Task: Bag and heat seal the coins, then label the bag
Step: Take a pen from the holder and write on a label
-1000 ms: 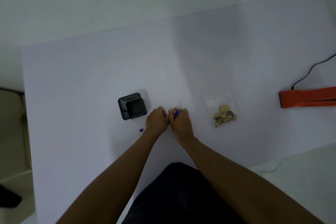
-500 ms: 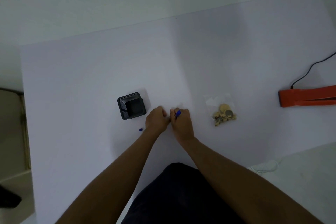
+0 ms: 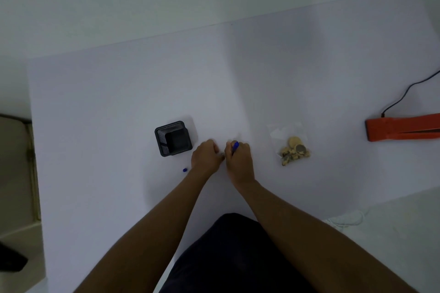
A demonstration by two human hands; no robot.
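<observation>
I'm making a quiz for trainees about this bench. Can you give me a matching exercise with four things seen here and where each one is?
Things:
1. Clear plastic bag of coins
2. Orange heat sealer
3. Black mesh square holder
4. Blue pen

Places:
A. Far right edge of the white table, cable attached
B. In the grip of the right hand
C. Just left of the left hand
D. Lying flat, to the right of both hands

Pairs: 1-D, 2-A, 3-C, 4-B
</observation>
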